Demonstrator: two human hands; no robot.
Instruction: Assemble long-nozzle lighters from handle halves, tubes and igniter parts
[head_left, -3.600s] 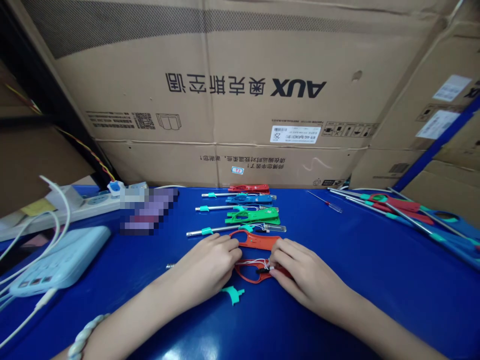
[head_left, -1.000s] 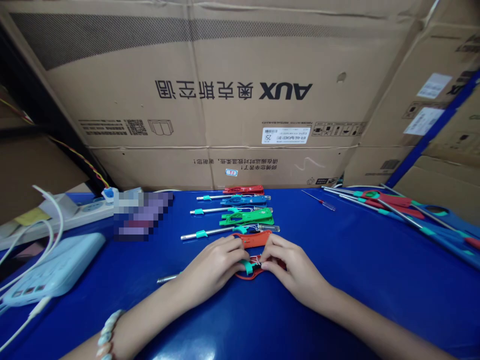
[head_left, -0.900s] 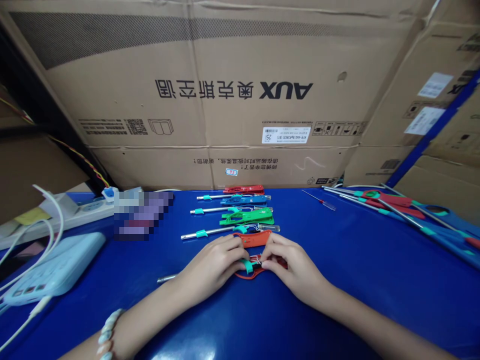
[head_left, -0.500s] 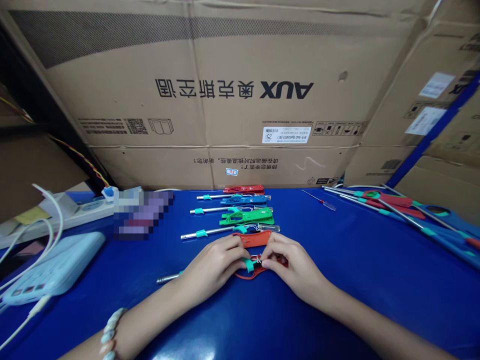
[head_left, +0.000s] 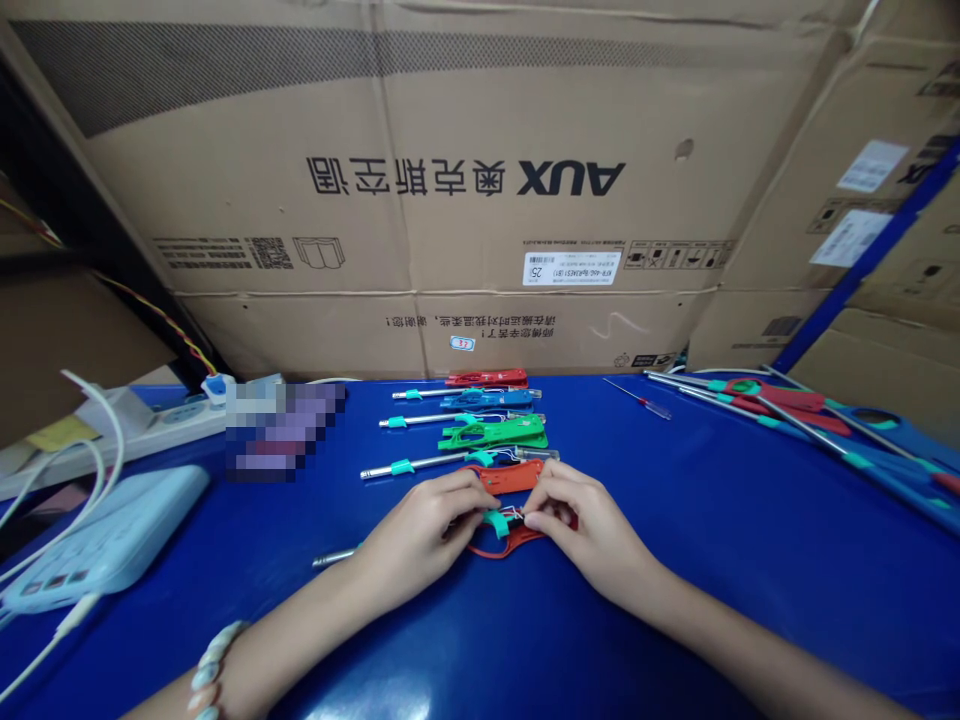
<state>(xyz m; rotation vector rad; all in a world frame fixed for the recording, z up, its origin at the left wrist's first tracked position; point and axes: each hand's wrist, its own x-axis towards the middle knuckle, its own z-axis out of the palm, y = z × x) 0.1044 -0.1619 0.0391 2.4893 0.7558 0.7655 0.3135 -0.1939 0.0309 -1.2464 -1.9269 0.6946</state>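
On the blue table (head_left: 675, 520), my left hand (head_left: 420, 540) and my right hand (head_left: 589, 530) meet over a red plastic handle piece (head_left: 504, 545). My left fingers pinch a small teal clip (head_left: 496, 521) against it. My right fingers pinch the red handle at its white string. A metal rod (head_left: 334, 556) sticks out to the left from under my left hand. Beyond my hands lies a row of finished rod tools: an orange one (head_left: 514, 476), a green one (head_left: 495, 434), a blue one (head_left: 487, 400) and a red one (head_left: 487, 378).
A large AUX cardboard box (head_left: 465, 180) stands behind the table. More rods and coloured handles (head_left: 795, 410) lie at the right, with a thin screwdriver (head_left: 637, 398) nearby. At left are a pale blue device (head_left: 112, 540), white cables (head_left: 90, 450) and a power strip (head_left: 172, 415).
3.6 s ago the teal clip lay loose on the table below my left hand. My left fingers have since picked it up and brought it to the red handle. Over the last second, only small finger shifts.
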